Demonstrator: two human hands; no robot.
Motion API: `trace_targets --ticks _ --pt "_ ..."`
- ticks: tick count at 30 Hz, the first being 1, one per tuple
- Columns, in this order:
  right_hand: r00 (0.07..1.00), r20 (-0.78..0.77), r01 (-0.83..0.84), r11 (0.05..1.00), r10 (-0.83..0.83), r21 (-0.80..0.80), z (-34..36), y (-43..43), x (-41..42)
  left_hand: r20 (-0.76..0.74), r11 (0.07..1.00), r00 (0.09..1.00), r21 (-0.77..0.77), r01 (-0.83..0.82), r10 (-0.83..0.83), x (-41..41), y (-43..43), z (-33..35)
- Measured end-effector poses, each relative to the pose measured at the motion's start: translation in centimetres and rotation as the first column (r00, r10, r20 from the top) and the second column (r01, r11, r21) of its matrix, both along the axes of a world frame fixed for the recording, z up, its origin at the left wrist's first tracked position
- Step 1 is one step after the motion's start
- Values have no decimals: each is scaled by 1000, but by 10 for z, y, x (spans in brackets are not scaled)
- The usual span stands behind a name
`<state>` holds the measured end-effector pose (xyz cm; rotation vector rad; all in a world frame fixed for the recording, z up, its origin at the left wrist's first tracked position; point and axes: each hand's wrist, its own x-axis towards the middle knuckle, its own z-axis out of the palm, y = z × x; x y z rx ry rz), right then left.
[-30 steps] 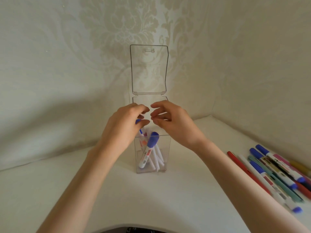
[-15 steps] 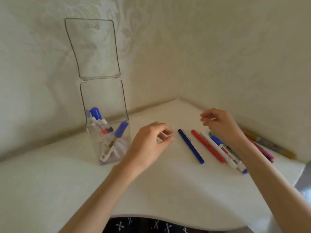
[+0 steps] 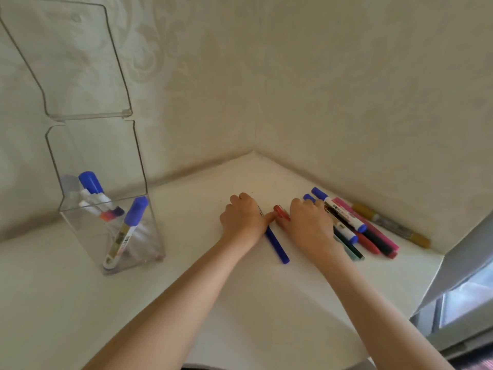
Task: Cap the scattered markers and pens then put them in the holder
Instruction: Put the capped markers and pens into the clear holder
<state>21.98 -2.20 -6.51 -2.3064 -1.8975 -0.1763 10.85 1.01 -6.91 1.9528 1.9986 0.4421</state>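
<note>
The left hand (image 3: 244,218) lies over a blue pen (image 3: 277,248), the right hand (image 3: 309,224) over a red pen (image 3: 280,210).

Left hand (image 3: 244,217) and right hand (image 3: 306,222) lie knuckles-up, thumbs close.

No legible text on markers (image 3: 345,214)

I get soft, warm, even light, brightest from a pale patch at the lower right edge. Faint forearm shadows cross the worktop (image 3: 266,303). Wide-angle distortion bends the clear holder (image 3: 101,150), and fine detail looks smeared.
</note>
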Motion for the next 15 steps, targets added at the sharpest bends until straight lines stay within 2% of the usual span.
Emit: trace_targets --ticks 4,7,10,12,15 --pt "994 -45 -105 994 104 -17 -5 3 -4 -6 999 1000 -46 19 -20 -4 3 0" --pt "992 -92 -91 996 89 -14 -10 5 -6 53 999 998 -27 43 -41 -16 1 0" --pt "987 -125 -104 995 104 2 -6 2 -10 265 998 962 -7 66 -62 -32 1 -3" --pt "955 -262 -130 990 142 62 0 1 -12 457 995 886 -24 95 -74 -42 -1 -3" --pt "831 -510 -134 969 224 207 13 -1 -15 586 989 798 45 142 -141 -57 -16 9"
